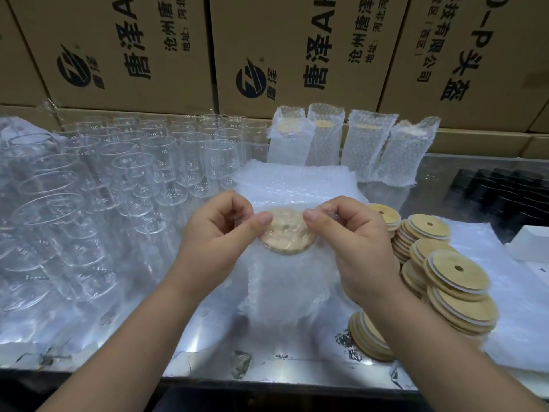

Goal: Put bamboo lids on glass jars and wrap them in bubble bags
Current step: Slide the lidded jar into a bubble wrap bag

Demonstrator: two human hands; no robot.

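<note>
A glass jar inside a clear bubble bag (pixel 285 289) stands upright in the middle of the table. Its round bamboo lid (pixel 286 233) shows through the bag's top. My left hand (pixel 219 233) pinches the bag's mouth on the left side of the lid. My right hand (pixel 353 233) pinches it on the right side. Loose bamboo lids (pixel 445 281), each with a small hole, lie piled to the right of my right hand. Bare glass jars (pixel 127 171) stand in rows on the left. Flat bubble bags (pixel 297 182) lie stacked just behind the jar.
Several wrapped jars (pixel 365 147) stand at the back right against a wall of printed cardboard boxes (pixel 267 49). A black tray (pixel 505 194) and a white box (pixel 531 242) sit at the far right. The table's front edge (pixel 267 379) runs below my forearms.
</note>
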